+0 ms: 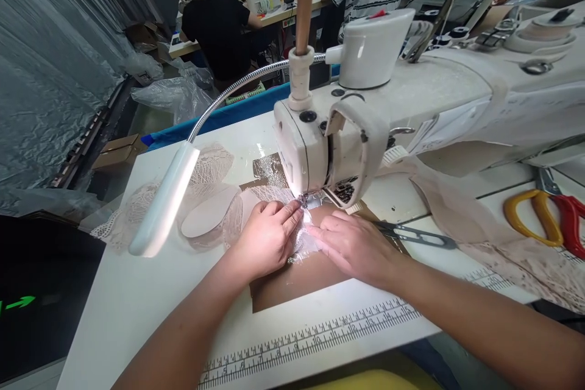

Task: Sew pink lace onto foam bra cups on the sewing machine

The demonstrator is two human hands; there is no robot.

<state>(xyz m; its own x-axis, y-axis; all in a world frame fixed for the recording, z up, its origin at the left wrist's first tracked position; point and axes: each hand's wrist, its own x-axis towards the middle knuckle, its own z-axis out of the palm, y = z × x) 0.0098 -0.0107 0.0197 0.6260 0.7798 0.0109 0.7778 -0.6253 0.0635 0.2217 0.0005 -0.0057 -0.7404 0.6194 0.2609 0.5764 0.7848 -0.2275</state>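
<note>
A white sewing machine (301,146) stands over the table, its presser foot (303,200) down at a piece of pale lace fabric (302,245). Just left of the foot, my left hand (269,234) presses on the lace, fingers together and bent, with the thumb side partly hidden. On the other side, my right hand (350,244) holds the lace edge between thumb and index finger, close to the needle area. More lace pieces (210,207) trail off to the left across the table. Brown tape (278,292) covers the surface beneath both hands.
A white lamp (164,201) on a bendy metal neck hangs over the left side. Thread snips (420,236) and scissors with yellow and red handles (532,219) lie at right. A printed ruler (315,341) runs along the front edge. Two people sit at the back.
</note>
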